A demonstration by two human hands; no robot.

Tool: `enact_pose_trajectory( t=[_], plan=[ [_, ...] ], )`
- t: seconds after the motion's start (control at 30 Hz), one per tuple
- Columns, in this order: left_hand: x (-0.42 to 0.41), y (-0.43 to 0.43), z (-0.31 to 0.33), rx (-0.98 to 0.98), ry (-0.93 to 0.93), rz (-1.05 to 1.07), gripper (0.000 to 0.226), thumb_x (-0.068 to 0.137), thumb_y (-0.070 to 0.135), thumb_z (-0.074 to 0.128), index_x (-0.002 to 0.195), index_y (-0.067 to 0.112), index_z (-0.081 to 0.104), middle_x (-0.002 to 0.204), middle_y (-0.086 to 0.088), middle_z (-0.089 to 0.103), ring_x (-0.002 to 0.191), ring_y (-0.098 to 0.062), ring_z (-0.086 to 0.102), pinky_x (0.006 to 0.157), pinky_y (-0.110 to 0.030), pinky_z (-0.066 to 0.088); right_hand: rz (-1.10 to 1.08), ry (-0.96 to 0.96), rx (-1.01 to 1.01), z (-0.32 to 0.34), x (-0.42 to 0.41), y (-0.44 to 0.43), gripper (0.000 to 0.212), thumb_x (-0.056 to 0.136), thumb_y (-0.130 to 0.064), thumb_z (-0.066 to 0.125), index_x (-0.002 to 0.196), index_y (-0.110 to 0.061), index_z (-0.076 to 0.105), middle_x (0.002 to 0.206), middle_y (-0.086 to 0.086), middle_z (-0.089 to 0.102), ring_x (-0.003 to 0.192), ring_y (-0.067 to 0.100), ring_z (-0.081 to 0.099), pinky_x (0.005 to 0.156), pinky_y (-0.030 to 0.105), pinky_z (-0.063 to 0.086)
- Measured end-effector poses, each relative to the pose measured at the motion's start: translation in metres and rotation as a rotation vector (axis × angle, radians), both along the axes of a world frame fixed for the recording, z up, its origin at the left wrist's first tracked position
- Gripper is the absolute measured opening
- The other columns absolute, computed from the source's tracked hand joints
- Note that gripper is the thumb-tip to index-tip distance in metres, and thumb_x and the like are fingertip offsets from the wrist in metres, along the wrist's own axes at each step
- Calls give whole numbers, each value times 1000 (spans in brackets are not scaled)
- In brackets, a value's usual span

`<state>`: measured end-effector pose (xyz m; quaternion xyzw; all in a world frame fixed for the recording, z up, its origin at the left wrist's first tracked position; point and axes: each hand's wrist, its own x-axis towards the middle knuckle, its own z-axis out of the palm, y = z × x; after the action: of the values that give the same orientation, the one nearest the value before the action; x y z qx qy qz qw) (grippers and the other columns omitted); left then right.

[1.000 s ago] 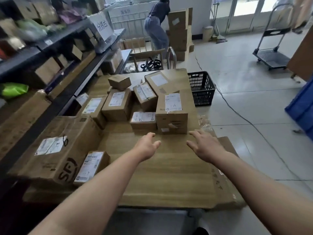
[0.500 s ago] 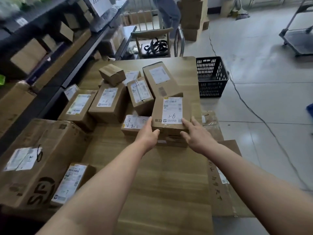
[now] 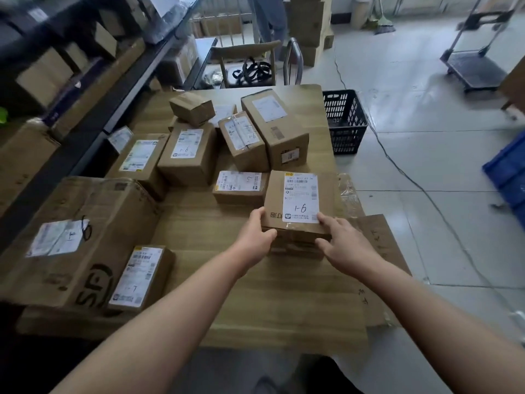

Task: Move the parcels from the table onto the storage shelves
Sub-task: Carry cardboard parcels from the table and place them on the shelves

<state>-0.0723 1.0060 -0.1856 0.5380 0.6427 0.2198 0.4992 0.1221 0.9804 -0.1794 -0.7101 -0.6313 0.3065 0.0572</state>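
a brown cardboard parcel with a white label [image 3: 298,203] is gripped at its near corners by the left hand [image 3: 255,236] and right hand [image 3: 345,248], fingers curled round it.

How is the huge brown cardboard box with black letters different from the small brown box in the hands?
The huge brown cardboard box is far bigger than the small brown box. Nobody touches the huge box; the left hand and right hand grip the small one. Both are cardboard with white labels.
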Motion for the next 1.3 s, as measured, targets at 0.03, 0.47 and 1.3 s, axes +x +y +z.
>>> enact_pose_trajectory(
  t=[0.03, 0.47, 1.3],
  plan=[
    [-6, -12, 0, 0, 10, -5, 57, 94, 8, 53, 145, 22, 33, 128, 9, 50, 118, -14, 51, 105, -30, 39, -6, -5, 3, 0, -7, -13, 60, 96, -35, 50, 150, -31, 23, 154, 7, 27, 135, 29, 36, 107, 37, 32],
    [-80, -90, 6, -25, 335, -54, 36, 91, 36, 61, 117, 25, 38, 110, 4, 56, 98, -16, 58, 84, -36, 50, 78, -7, 66, -1, -57, -84, 40, 94, -36, 53, 133, -34, 44, 124, 1, 54, 109, 20, 53, 86, 32, 41],
    [-31, -129, 2, -37, -213, 523, 68, 99, 3, 48, 154, 27, 17, 139, 5, 47, 124, -14, 48, 110, -33, 38, 328, 500, 27, -22, -34, -43, 72, 93, -31, 58, 151, -38, 16, 156, -3, 27, 144, 15, 21, 117, 40, 23]
  ],
)
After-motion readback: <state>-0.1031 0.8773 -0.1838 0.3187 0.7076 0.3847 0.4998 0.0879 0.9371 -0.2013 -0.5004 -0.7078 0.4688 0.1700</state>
